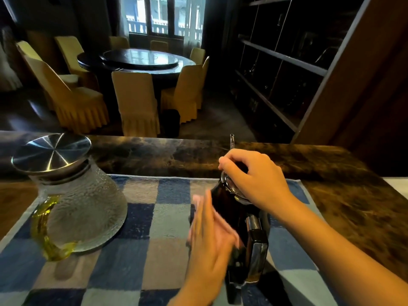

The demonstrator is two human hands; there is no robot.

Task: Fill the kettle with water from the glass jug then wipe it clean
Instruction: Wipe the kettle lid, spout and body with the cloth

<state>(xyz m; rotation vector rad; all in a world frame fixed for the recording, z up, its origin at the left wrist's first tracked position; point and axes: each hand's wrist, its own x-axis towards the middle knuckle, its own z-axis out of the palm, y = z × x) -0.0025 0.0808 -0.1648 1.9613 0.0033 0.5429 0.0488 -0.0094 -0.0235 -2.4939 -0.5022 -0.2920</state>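
Presses cloth (pixel 225 226) flat against the left flank of kettle (pixel 223 204) with left hand (pixel 209 239), fingers straight and together. Appears blurred there, so is judged to be mid-stroke in the wiping step. Clamps lid (pixel 229 187) from above with right hand (pixel 254 180), fingers curled over the chrome rim to steady the body.

Locate kettle on the right half of towel (pixel 141 217), with handle (pixel 257 252) toward the camera and spout (pixel 231 141) pointing away, just past the right knuckles.

Risks from here:
- Expect tipping to the right if the sideways push of the cloth exceeds the downward hold on the lid.
- Expect water to escape at the spout or under the lid if the body tilts during a stroke. Would wet the surface just wiped.
- Watch for slipping of the towel on counter (pixel 342 195) under hard rubbing. Would carry both vessels along.
- Keep the left forearm clear of jug (pixel 81 204), standing well apart on the towel's left end. Could knock it over with a wide backswing.

Contents:
- Cannot read the kettle's fill through the dark wall with the lid on.
- Cannot confirm a waterline in the jug through the dimpled glass. Looks low or empty, with steel cap (pixel 51 152) seated on top.
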